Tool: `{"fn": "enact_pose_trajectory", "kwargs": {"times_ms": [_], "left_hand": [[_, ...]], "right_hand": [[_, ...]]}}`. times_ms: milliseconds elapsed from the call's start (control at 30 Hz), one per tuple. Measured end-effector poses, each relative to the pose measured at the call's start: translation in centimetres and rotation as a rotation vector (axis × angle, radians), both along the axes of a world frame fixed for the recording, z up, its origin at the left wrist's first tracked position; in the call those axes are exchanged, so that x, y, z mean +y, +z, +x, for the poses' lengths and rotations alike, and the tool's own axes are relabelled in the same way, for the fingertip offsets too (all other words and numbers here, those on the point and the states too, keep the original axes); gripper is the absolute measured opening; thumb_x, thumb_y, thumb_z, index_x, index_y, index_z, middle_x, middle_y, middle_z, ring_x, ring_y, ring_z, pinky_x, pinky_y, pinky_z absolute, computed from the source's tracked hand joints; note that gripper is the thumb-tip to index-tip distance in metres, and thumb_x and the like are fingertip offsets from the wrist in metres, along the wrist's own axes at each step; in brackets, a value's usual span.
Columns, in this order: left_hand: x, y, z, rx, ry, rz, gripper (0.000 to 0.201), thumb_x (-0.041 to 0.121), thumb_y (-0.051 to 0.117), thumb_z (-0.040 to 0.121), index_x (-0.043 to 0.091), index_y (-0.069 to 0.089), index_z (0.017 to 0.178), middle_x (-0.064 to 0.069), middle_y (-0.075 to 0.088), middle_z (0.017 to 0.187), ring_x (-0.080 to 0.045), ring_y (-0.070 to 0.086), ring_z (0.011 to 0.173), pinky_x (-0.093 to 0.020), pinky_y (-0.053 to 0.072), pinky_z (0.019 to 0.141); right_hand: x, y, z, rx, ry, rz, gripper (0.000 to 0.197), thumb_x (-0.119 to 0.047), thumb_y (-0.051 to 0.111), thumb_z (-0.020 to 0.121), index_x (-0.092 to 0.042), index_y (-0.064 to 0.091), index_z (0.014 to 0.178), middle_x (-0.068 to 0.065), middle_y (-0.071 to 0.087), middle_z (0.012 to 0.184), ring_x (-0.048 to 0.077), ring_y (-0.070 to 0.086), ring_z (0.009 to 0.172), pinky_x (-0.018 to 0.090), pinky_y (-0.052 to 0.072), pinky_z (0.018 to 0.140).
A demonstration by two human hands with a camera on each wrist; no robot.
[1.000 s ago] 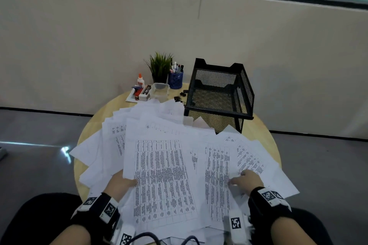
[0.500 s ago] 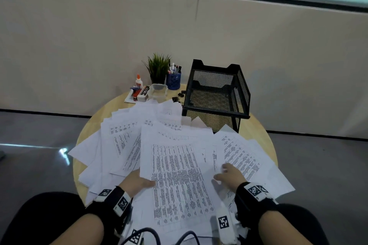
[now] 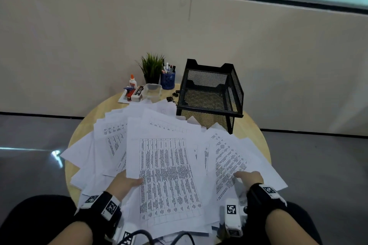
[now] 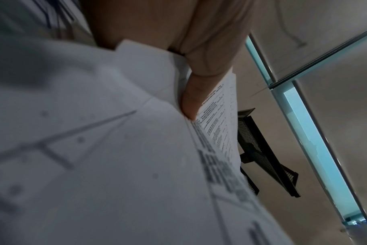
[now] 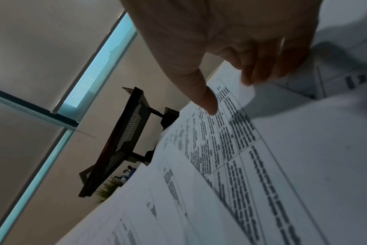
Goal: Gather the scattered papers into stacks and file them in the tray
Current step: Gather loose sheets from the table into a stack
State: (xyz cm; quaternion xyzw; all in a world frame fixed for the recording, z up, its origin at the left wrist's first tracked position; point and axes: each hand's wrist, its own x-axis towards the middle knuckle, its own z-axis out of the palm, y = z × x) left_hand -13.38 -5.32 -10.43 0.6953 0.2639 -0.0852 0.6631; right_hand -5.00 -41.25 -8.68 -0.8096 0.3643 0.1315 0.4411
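White papers (image 3: 167,167) covered the table's (image 3: 253,125) near half; the tray (image 3: 209,93) stood empty at its far edge. Since a moment earlier, the left hand (image 3: 124,184) had pinched the top sheets, and the right hand (image 3: 249,177), fingers apparently loose, had slid toward the right edge. Gathering had barely begun.

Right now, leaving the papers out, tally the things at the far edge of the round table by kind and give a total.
Mesh tray: 1
Potted plant: 1
Pen cup: 1
Glue bottle: 1
Clear plastic tub: 1
Small boxed supplies on a white pad: a cluster, too small to count, taken as 1
Black binder clips: a small cluster, too small to count, taken as 1
Total: 7 kinds
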Motion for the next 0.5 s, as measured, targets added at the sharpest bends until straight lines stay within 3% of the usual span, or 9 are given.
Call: {"fn": "enact_pose_trajectory", "kwargs": {"times_ms": [67,133,233,267,300,367,433,500], "left_hand": [[0.2,0.1,0.0,-0.025,0.020,-0.031,0.050,-0.007,0.067,0.079,-0.004,0.053,0.126,-0.017,0.061,0.123,-0.029,0.056,0.111,-0.045,0.035,0.107],[0.4,0.4,0.0,-0.050,0.043,-0.067,0.050,-0.009,0.066,0.079,-0.004,0.052,0.127,-0.015,0.061,0.119,-0.026,0.055,0.108,-0.041,0.035,0.105],[0.7,0.7,0.1,-0.073,0.058,-0.102,0.054,-0.009,0.067,0.077,-0.003,0.051,0.128,-0.018,0.060,0.123,-0.028,0.056,0.109,-0.042,0.036,0.105],[0.8,0.7,0.2,-0.076,0.064,-0.116,0.054,-0.009,0.067,0.077,-0.003,0.051,0.128,-0.019,0.061,0.123,-0.029,0.056,0.109,-0.042,0.036,0.106],[0.8,0.8,0.1,-0.073,0.063,-0.120,0.054,-0.009,0.067,0.076,-0.003,0.051,0.128,-0.019,0.061,0.122,-0.029,0.056,0.110,-0.042,0.036,0.106],[0.8,1.1,0.0,-0.071,0.028,-0.120,0.054,-0.008,0.068,0.076,-0.003,0.051,0.128,-0.018,0.061,0.121,-0.029,0.056,0.110,-0.042,0.036,0.106],[0.7,1.5,0.0,-0.064,-0.027,-0.101,0.053,-0.007,0.067,0.078,-0.002,0.052,0.128,-0.018,0.061,0.123,-0.027,0.056,0.108,-0.039,0.036,0.104],[0.8,1.7,0.0,-0.048,-0.065,-0.078,0.052,-0.007,0.066,0.080,-0.001,0.051,0.129,-0.017,0.059,0.125,-0.024,0.055,0.106,-0.036,0.036,0.100]], "right_hand": [[-0.2,0.2,-0.2,-0.002,0.003,-0.015,0.041,-0.017,0.073,0.077,0.010,0.056,0.102,0.019,0.062,0.084,0.030,0.060,0.070,0.033,0.050,0.060],[-0.4,0.2,-0.4,-0.047,-0.011,-0.014,0.038,-0.016,0.071,0.079,0.010,0.051,0.099,0.016,0.057,0.076,0.026,0.054,0.060,0.030,0.045,0.057],[-0.1,0.0,-0.7,-0.173,-0.045,0.176,0.058,-0.017,0.072,0.081,0.005,0.040,0.125,0.021,0.056,0.101,0.028,0.054,0.073,0.033,0.044,0.061],[-0.1,-0.2,-0.9,-0.198,-0.060,0.271,0.064,-0.017,0.073,0.081,0.005,0.039,0.131,0.020,0.056,0.100,0.029,0.054,0.073,0.034,0.043,0.062],[0.1,0.1,-1.3,-0.214,-0.081,0.362,0.056,-0.014,0.072,0.082,0.005,0.042,0.126,0.018,0.056,0.087,0.026,0.054,0.064,0.033,0.041,0.057],[0.4,0.5,-1.8,-0.216,-0.076,0.451,0.018,-0.002,0.065,0.086,-0.001,0.049,0.094,0.008,0.040,0.057,0.015,0.041,0.037,0.025,0.031,0.043],[0.4,0.8,-2.1,-0.234,-0.021,0.429,0.036,0.008,0.059,0.087,-0.012,0.034,0.070,0.002,0.028,0.046,0.010,0.027,0.027,0.019,0.023,0.034],[0.7,1.6,-2.6,-0.234,0.045,0.436,0.041,0.013,0.054,0.088,-0.012,0.030,0.065,0.001,0.032,0.040,0.009,0.027,0.025,0.017,0.022,0.032]]}}
